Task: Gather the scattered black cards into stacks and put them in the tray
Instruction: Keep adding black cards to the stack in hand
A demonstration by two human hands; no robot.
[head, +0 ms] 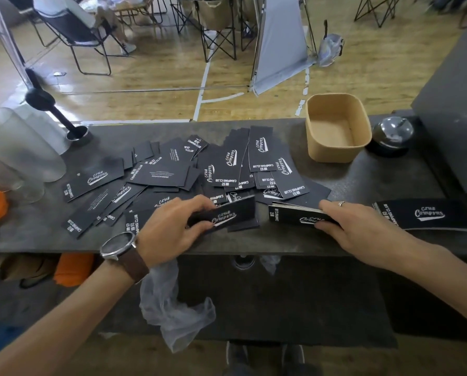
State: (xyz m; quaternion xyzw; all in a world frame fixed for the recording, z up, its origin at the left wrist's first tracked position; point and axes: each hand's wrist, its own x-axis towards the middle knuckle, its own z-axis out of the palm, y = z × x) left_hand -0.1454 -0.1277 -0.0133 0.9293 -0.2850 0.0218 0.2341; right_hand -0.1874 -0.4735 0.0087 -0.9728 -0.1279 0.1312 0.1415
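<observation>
— What is on the dark table (376,183)?
— Lots of black cards (172,172), spread out left of the brown tray (338,156).
— And the hands?
— The left hand (172,229) pinches one card (224,215). The right hand (359,226) grips a stack (292,215), nearer than the tray. The tray has nothing in it.

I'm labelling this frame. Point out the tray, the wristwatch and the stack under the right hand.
tray (314,147): head view, on its front outer wall.
wristwatch (117,245): head view, on the dial.
stack (289,216): head view, on the top card's printed face.
</observation>
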